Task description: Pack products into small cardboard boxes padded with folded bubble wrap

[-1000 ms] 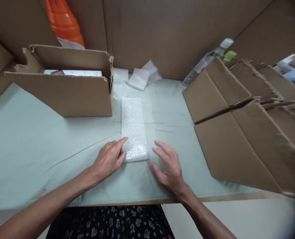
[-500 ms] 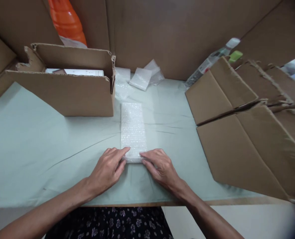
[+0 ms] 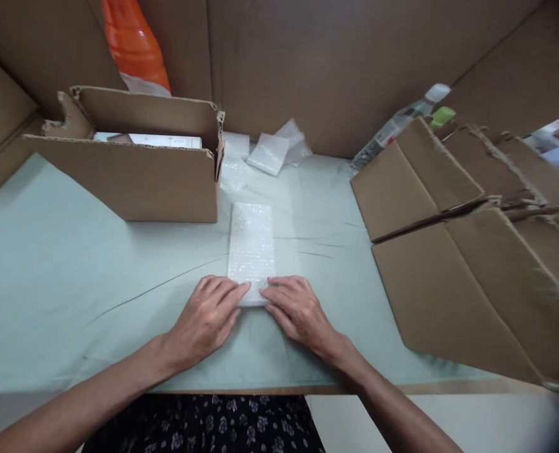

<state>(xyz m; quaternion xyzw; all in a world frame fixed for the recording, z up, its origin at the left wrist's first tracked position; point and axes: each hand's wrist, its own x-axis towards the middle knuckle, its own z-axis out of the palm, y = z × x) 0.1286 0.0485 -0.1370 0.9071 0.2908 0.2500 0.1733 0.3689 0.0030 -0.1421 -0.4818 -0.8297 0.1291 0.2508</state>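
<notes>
A long white strip of bubble wrap (image 3: 251, 242) lies on the pale green table cover (image 3: 72, 264), running away from me. My left hand (image 3: 208, 318) and my right hand (image 3: 296, 311) sit side by side on its near end, fingertips almost meeting. Both sets of fingers are pressed together over that edge, which looks folded up under them. What is under the fingers is hidden.
An open cardboard box (image 3: 133, 176) with a flat white item (image 3: 161, 139) inside stands at back left, an orange bottle (image 3: 135, 44) behind it. Small bubble wrap pieces (image 3: 272, 153) lie at the back. Flattened cartons (image 3: 473, 251) and a plastic bottle (image 3: 393, 129) fill the right.
Both hands came together from either side onto the strip's near end. The visible strip has grown shorter as that end went under the fingers.
</notes>
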